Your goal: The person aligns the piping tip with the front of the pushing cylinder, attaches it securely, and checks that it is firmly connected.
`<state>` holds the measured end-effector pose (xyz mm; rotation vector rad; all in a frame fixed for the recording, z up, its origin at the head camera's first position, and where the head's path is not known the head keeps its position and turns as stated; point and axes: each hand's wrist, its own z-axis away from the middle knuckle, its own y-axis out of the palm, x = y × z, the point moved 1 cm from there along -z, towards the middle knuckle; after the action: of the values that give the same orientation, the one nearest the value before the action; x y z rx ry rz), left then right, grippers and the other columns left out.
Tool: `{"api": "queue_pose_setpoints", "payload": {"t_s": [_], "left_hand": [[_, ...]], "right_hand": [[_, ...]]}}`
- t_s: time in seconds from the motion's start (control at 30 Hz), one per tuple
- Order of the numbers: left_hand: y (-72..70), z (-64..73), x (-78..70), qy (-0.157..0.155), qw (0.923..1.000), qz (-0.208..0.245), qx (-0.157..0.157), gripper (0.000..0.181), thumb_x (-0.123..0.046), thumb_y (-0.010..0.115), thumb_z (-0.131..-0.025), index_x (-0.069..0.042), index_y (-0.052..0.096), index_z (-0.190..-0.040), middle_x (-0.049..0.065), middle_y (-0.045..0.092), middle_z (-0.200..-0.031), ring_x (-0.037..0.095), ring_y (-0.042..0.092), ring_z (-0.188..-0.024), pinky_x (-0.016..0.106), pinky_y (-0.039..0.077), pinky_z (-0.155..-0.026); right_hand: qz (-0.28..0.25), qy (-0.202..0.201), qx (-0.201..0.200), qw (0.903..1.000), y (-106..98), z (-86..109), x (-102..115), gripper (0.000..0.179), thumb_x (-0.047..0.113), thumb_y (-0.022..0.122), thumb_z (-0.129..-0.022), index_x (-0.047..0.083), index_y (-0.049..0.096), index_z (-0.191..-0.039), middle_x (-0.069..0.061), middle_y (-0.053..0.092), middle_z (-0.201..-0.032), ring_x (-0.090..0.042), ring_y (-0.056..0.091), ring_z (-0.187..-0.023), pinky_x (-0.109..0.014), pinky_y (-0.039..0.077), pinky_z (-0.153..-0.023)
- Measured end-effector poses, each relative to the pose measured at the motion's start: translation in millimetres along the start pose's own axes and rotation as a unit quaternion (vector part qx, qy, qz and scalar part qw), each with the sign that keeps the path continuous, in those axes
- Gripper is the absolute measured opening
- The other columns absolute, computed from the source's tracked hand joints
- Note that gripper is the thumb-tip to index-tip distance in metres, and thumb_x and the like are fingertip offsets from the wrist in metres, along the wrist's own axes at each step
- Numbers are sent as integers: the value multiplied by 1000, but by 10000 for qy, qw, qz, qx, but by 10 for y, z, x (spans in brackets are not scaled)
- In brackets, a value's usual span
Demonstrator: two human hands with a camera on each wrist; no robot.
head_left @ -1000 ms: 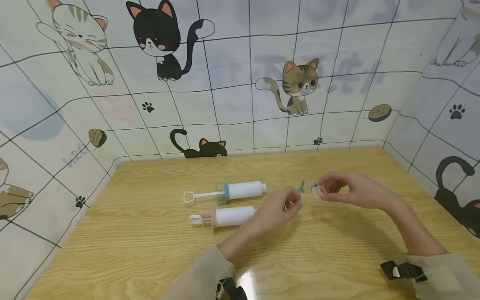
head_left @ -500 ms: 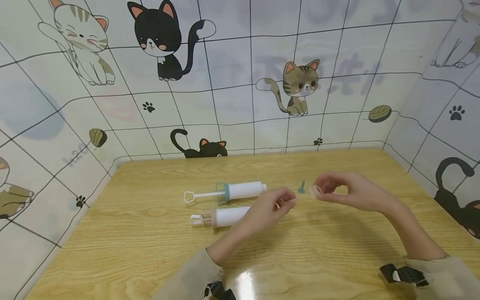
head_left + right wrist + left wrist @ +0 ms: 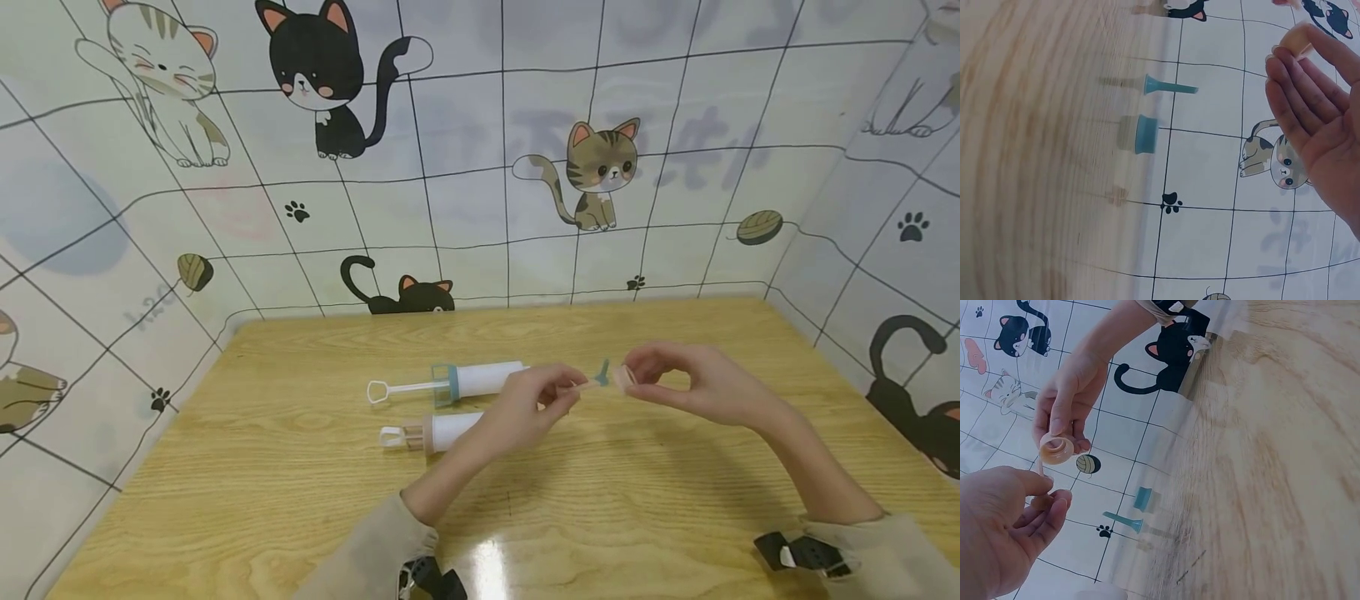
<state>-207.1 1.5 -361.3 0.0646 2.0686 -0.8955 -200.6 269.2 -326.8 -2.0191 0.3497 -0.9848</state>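
My left hand (image 3: 531, 406) pinches a small beige nozzle (image 3: 1040, 501) with a thin stem. Its wider base shows at the fingertips in the left wrist view. Facing it, my right hand (image 3: 686, 379) holds a beige ring-shaped cap (image 3: 1057, 449) between thumb and fingers, its round opening visible in the left wrist view. The cap and the nozzle are apart, held above the table. Behind them a teal nozzle (image 3: 1169, 85) stands upright on its wide end. A teal cap (image 3: 1146, 134) stands beside it, hidden by my right hand in the head view.
Two white-barrelled plunger syringes lie on the wooden table (image 3: 300, 517) to the left, one with a teal collar (image 3: 453, 384), the other with a beige collar (image 3: 428, 435). My left hand and forearm overlap their right ends. A cat-patterned wall covering (image 3: 465, 208) encloses the table's back and sides.
My left hand has drawn left and slightly up, with the beige nozzle. My right hand has shifted slightly left, and the cap has turned in its fingers.
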Motion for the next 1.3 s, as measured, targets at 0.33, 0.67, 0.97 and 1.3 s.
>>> {"api": "queue_pose_setpoints", "payload": {"t_s": [0.33, 0.67, 0.97, 1.3], "left_hand": [[-10, -18, -31, 136, 9995, 251, 115, 22, -9, 60, -103, 0, 67, -122, 8, 69, -95, 18, 71, -74, 18, 55, -66], [-9, -12, -70, 72, 9987, 500, 119, 18, -7, 61, -102, 0, 64, -117, 13, 70, -100, 25, 72, -76, 19, 55, -67], [12, -1, -80, 21, 9961, 853, 245, 12, -11, 64, -101, -3, 62, -110, 9, 69, -96, 14, 70, -74, 27, 58, -69], [0, -8, -96, 123, 9933, 1095, 348, 22, -7, 67, -97, -1, 64, -119, 10, 70, -104, 7, 68, -84, 24, 56, -78]], "right_hand": [[-87, -324, -204, 9992, 49, -32, 63, 35, 6, 79, -88, 20, 66, -118, 16, 70, -96, -7, 68, -87, -28, 51, -75], [-122, -373, -180, 9991, 89, -51, 144, 36, 9, 80, -87, 22, 66, -117, 17, 70, -94, -6, 68, -86, -29, 51, -77], [-58, -265, -120, 9996, 120, -52, 167, 35, 11, 80, -87, 22, 65, -117, 18, 69, -96, -5, 67, -87, -29, 52, -78], [-71, -305, -140, 9994, 121, -47, 169, 36, 10, 80, -87, 23, 66, -116, 18, 69, -95, -5, 67, -87, -30, 51, -76]]}}
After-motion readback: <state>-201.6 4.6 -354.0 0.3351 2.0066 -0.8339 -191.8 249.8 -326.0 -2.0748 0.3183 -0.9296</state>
